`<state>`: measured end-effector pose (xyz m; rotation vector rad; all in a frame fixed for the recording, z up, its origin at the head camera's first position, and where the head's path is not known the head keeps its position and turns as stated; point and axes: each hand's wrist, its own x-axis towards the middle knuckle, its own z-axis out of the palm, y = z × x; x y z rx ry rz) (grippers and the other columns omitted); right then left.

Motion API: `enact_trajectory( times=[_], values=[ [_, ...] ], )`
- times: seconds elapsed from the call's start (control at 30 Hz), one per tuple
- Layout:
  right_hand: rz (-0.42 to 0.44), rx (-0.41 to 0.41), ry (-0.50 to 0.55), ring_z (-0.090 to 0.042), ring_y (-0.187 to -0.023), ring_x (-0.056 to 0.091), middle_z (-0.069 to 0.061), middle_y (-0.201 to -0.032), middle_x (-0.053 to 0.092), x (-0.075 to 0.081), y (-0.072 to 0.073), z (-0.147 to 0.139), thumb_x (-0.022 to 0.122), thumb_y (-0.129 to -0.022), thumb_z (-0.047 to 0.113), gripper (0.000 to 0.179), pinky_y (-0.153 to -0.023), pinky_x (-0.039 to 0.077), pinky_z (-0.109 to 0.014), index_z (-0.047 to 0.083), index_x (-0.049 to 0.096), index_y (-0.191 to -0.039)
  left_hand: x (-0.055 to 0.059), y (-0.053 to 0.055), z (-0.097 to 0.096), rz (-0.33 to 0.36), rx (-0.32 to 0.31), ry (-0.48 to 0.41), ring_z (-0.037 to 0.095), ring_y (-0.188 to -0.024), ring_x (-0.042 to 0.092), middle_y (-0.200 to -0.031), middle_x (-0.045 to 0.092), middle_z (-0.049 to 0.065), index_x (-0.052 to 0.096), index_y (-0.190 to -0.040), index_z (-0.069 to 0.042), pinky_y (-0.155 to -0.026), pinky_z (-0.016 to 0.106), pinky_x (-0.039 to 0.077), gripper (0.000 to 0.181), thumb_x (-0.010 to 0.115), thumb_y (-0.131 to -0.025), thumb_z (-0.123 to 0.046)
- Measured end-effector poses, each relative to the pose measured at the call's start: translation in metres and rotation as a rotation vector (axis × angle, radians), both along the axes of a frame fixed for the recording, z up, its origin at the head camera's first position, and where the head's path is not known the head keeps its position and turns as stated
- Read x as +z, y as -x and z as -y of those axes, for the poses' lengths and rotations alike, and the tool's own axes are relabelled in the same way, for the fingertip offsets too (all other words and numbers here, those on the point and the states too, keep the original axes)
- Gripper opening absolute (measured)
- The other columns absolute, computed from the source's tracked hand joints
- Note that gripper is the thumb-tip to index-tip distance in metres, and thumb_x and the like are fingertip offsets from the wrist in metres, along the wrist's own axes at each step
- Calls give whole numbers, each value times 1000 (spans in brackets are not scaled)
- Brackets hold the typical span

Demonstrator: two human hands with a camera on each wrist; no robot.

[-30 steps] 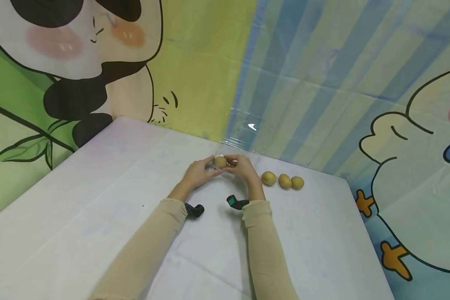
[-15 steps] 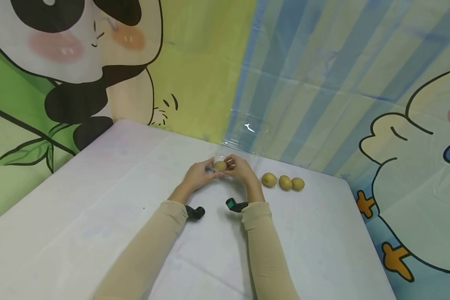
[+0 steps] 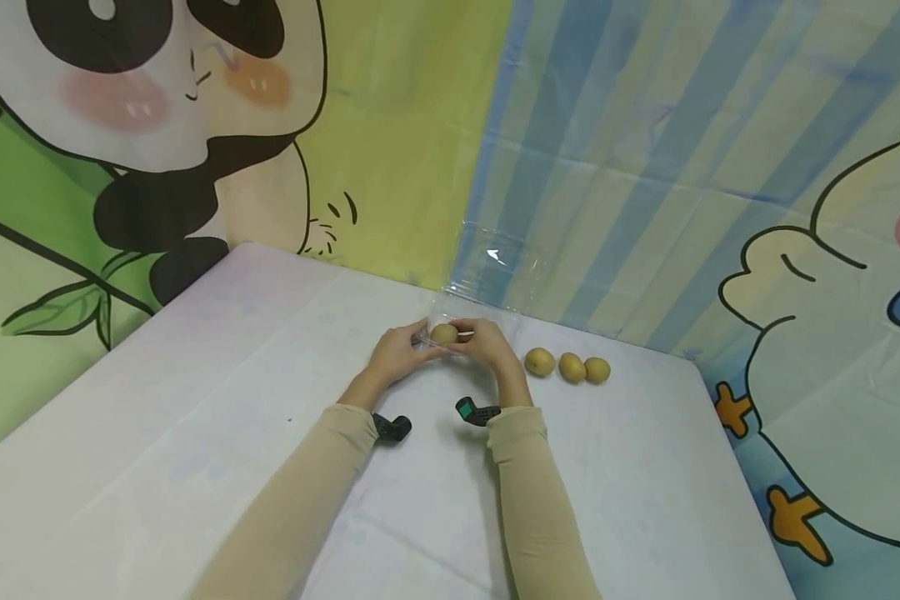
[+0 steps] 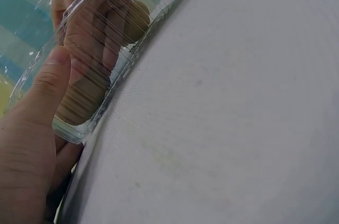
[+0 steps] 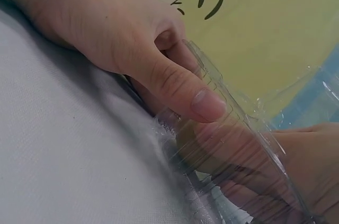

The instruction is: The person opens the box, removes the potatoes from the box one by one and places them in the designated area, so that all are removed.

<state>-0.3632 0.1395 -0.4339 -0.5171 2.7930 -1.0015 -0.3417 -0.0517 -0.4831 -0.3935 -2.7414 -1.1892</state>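
Note:
A clear plastic container (image 4: 164, 1) stands at the table's back with its lid (image 3: 495, 258) raised. My left hand (image 3: 397, 354) grips its left side; the thumb (image 5: 209, 105) lies on the outside of the wall. My right hand (image 3: 487, 342) reaches into the container, its fingers on a potato (image 3: 444, 334) at the left end. In the left wrist view that potato (image 4: 82, 102) shows through the wall under the right fingertips. Another potato (image 4: 136, 21) shows through the plastic beside the right hand.
Three potatoes lie in a row right of the container: a left one (image 3: 540, 362), a middle one (image 3: 572, 367) and a right one (image 3: 597, 370). The white-covered table (image 3: 645, 483) meets a cartoon-printed curtain (image 3: 405, 150) behind. Black devices sit on both wrists.
The right fingers have closed down around the potato's right side, and the potato sits slightly further right. The left hand keeps its hold on the container. The head view has shifted slightly.

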Motion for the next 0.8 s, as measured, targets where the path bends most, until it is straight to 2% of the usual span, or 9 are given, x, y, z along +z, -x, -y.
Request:
enact_trajectory(
  times=[0.23,0.53,0.8],
  values=[
    [-17,-12,33,-24,-110,65,-10,-126,63,2,-2,0,76,-82,24,52,-94,53,-32,9,59,-129,0,0,1,23,7,-5,29,-124,54,-135,56,12,42,-143,-10,-106,42,43,90,66,-76,-64],
    [-26,-18,97,-23,-110,65,-10,-129,62,5,-3,-2,77,-81,25,54,-92,54,-32,10,59,-130,-1,3,0,15,16,-1,28,-121,57,-133,58,12,44,-143,-11,-104,42,45,87,65,-78,-64],
    [-20,-58,162,-21,-112,64,-9,-131,61,6,-3,-4,77,-80,27,58,-91,54,-31,14,57,-133,-3,4,1,46,8,-33,26,-120,59,-134,57,12,42,-144,-12,-104,41,45,89,64,-77,-66]
  ],
)
